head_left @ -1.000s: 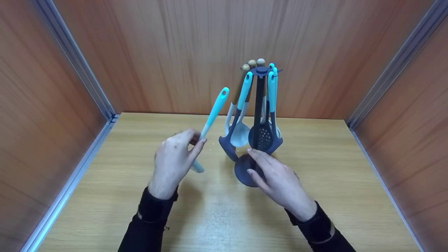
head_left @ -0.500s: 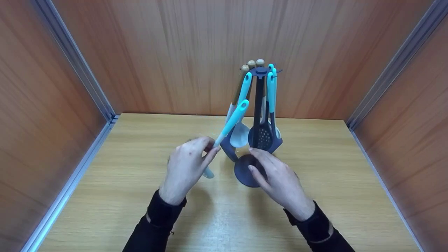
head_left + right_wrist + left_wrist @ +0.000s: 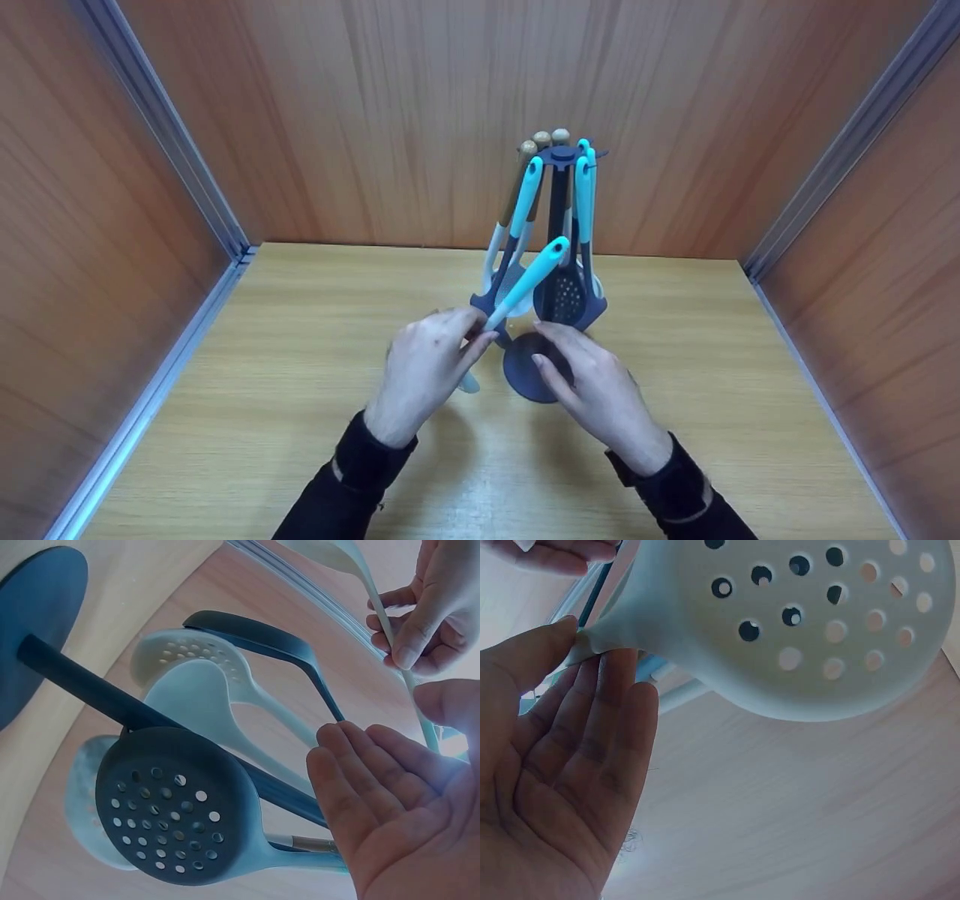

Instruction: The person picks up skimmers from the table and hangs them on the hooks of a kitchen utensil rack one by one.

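My left hand (image 3: pixel 427 364) pinches a pale skimmer (image 3: pixel 690 652) with a turquoise handle (image 3: pixel 529 283) between thumb and fingers at its neck. The handle leans up and to the right, in front of the hanging utensils; in the head view the hand hides most of the perforated head. My right hand (image 3: pixel 600 386) is beside the dark round base of the utensil stand (image 3: pixel 523 379), over its right part. In the right wrist view, its fingers (image 3: pixel 349 772) are loosely extended near the stand's pole and hold nothing. Whether they touch the stand, I cannot tell.
Around the stand hang a dark ladle (image 3: pixel 255 636), a dark skimmer (image 3: pixel 236 840), a pale spoon (image 3: pixel 191 701) and several other utensils, some with wooden handles. Wood-grain panels (image 3: pixel 375 120) border the wooden tabletop (image 3: pixel 337 292) at the back and both sides.
My left hand has moved right and slightly nearer with the skimmer, whose handle tilts further right and now crosses in front of the stand. The right hand stays almost still.
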`<state>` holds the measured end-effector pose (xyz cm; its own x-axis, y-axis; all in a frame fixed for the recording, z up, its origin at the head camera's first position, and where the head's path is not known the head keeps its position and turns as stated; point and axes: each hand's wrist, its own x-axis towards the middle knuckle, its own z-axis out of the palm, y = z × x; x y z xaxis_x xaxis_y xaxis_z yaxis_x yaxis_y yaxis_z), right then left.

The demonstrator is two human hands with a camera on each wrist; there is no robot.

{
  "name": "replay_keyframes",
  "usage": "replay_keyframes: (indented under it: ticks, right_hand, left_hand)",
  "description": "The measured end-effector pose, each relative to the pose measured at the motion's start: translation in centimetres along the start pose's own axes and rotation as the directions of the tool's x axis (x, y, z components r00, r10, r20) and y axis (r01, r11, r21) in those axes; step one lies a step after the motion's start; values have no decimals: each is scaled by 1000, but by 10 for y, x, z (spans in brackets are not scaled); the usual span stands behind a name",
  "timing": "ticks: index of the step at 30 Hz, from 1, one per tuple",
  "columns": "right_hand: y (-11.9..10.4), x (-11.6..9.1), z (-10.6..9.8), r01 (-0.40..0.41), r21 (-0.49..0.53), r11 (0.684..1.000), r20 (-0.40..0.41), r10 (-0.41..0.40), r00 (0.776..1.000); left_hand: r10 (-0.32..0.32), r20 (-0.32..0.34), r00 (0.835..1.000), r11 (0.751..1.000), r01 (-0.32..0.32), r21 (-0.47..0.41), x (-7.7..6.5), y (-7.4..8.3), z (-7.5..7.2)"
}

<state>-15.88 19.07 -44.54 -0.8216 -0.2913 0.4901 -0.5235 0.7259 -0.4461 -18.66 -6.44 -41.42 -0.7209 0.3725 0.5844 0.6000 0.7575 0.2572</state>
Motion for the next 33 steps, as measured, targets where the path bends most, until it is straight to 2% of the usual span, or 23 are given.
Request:
replay_keyframes:
  ticks: [6, 13, 17, 22, 28, 33]
  right_hand:
    - [0, 0, 1, 41, -15, 999, -32, -41, 999]
    - [-1, 0, 2, 18, -5, 1000, -19, -18, 1000]
    - [-2, 0, 2, -16, 15, 1000, -16, 16, 1000]
    - [-3, 1, 3, -68, 81, 994, -14, 69, 997]
    - [-4, 0, 3, -134, 201, 970, -8, 139, 990]
    - [-5, 0, 3, -136, 268, 954, -24, 148, 989]
  left_hand:
    - [55, 6, 998, 998, -55, -21, -1, 8, 8]
    - [59, 60, 996, 997, -56, -56, -4, 17, 17]
    - [76, 69, 995, 996, -72, -57, -6, 21, 22]
    - [94, 78, 993, 994, -89, -62, -7, 24, 26]
    - [100, 98, 990, 993, -93, -75, -8, 28, 29]
    - [116, 88, 989, 990, -109, -86, -9, 29, 31]
